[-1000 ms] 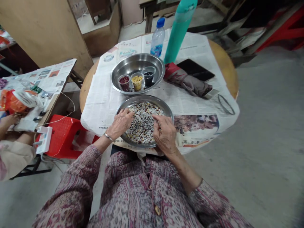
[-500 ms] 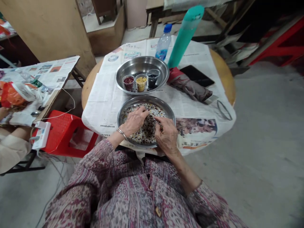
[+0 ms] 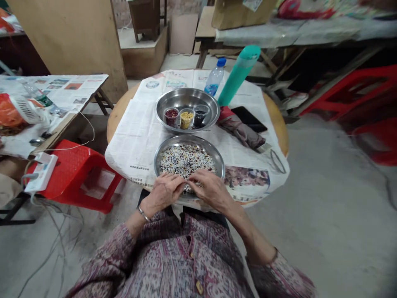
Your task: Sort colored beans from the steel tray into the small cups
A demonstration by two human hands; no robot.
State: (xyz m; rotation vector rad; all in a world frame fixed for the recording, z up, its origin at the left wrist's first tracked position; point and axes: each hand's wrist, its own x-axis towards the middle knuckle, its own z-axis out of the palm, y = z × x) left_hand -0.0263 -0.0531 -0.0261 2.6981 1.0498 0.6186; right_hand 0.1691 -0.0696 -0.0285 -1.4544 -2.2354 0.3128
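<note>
A round steel dish (image 3: 218, 160) holds a spread layer of mixed beans and grains (image 3: 186, 159), white, black, yellow and dark red. Over its near rim, my left hand (image 3: 164, 191) has its fingers bent and pressed together. My right hand (image 3: 212, 191) meets it there, thumb and fingers closed, fingertips nearly touching the left ones. Whatever lies between the fingers is too small to make out. Behind the dish, a larger steel basin (image 3: 186, 94) holds clear plastic cups: one of dark red beans (image 3: 171, 116), one of yellow kernels (image 3: 186, 119) and one of black beans (image 3: 200, 117).
Newspaper (image 3: 133, 136) covers the round table. At its back stand a water bottle (image 3: 214, 78) and a tall teal bottle (image 3: 238, 76). A folded umbrella (image 3: 243, 130) and a black phone (image 3: 249, 119) lie right. A red stool (image 3: 74, 174) with a power strip (image 3: 41, 171) stands left.
Both hands have drawn back from the middle of the dish to its near rim and come together. The dark heap is now spread out among the white grains. The camera view has shifted.
</note>
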